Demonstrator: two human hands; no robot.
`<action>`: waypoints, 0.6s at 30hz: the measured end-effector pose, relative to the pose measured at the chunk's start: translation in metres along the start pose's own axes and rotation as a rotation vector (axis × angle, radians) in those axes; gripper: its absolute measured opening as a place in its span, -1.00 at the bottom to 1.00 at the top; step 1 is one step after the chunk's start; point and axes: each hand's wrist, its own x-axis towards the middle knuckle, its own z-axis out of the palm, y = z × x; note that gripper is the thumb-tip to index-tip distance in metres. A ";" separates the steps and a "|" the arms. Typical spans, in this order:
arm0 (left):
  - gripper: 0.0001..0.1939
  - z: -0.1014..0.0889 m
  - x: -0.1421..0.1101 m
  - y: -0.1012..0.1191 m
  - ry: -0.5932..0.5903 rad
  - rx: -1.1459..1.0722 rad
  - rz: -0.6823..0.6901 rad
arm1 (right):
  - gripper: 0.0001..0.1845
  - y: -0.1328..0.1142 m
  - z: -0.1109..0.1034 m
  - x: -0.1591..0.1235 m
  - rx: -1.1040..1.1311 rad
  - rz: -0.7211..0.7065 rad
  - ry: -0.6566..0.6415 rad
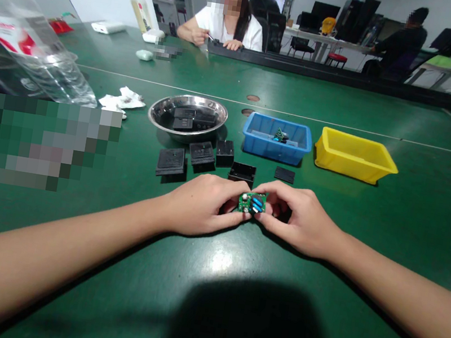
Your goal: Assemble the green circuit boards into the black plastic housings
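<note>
Between my two hands is a small green circuit board (pixel 247 203) with blue and white parts on it. My left hand (pixel 207 203) pinches its left end between thumb and fingers. The fingers of my right hand (pixel 301 218) close on its right side. Just beyond the board sits an open black plastic case (pixel 242 172), partly hidden by my hands. A flat black cover (pixel 284 174) lies to the right of that case. Several closed black cases, one of them nearest my left hand (pixel 171 161), stand to the left.
A steel bowl (pixel 155 123) holds several black cases. Right of it are a blue bin (pixel 273 151) with circuit boards inside and a yellow bin (pixel 346 164). Crumpled tissue (pixel 129 98) and a large clear bottle (pixel 43 48) are at left. A person in white (pixel 254 28) sits across the green table (pixel 414 222).
</note>
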 end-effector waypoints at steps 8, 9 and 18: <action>-0.79 0.000 0.000 0.001 0.000 0.004 0.004 | -0.72 -0.001 0.000 0.000 0.001 -0.002 0.000; -0.79 0.000 0.000 0.001 0.002 0.003 0.005 | -0.72 -0.001 0.000 0.000 0.000 -0.002 0.001; -0.79 0.000 -0.001 0.000 0.015 -0.001 0.014 | -0.72 0.000 0.000 0.000 0.006 0.001 -0.003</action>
